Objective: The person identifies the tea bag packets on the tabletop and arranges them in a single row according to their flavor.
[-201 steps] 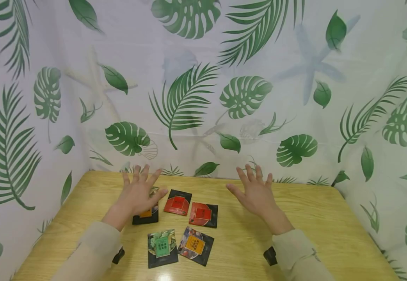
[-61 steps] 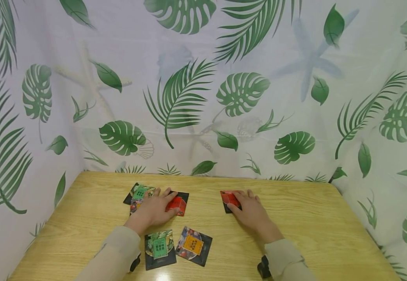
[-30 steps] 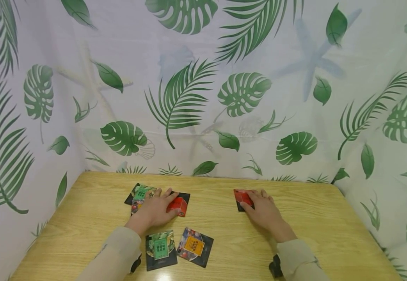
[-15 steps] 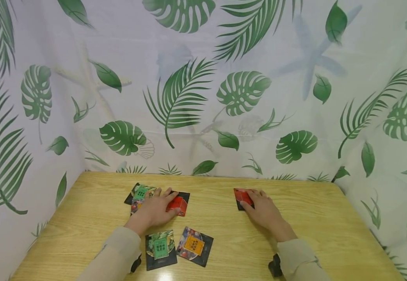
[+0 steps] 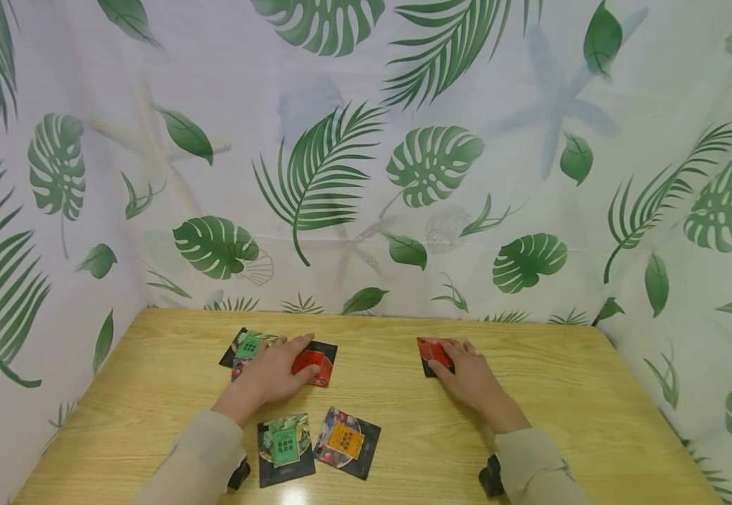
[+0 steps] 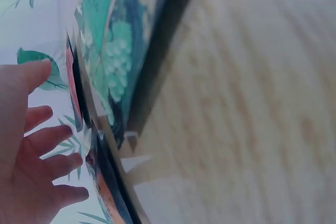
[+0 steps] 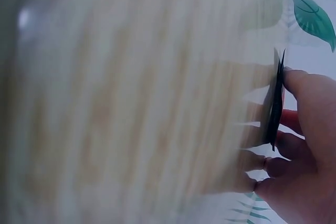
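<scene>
My left hand hovers low over the back-left packets, fingers spread. In the left wrist view its fingertips stand apart from the packets. Partly hidden under it are a red-and-black packet, a green-labelled packet and a purple-patterned packet. Further right, my right hand rests on another red-and-black packet, its fingers and thumb laid over the top. The right wrist view has that packet edge-on, flat on the table beneath the fingers.
Nearer the front edge lie a green-labelled packet and an orange-labelled packet, side by side. The wooden table meets a white leaf-print cloth at the back, with more of it on both sides.
The red packet once beside the other red one has slid right under my right hand, which then stayed still. My left hand came down on the back-left packets and has just lifted slightly.
</scene>
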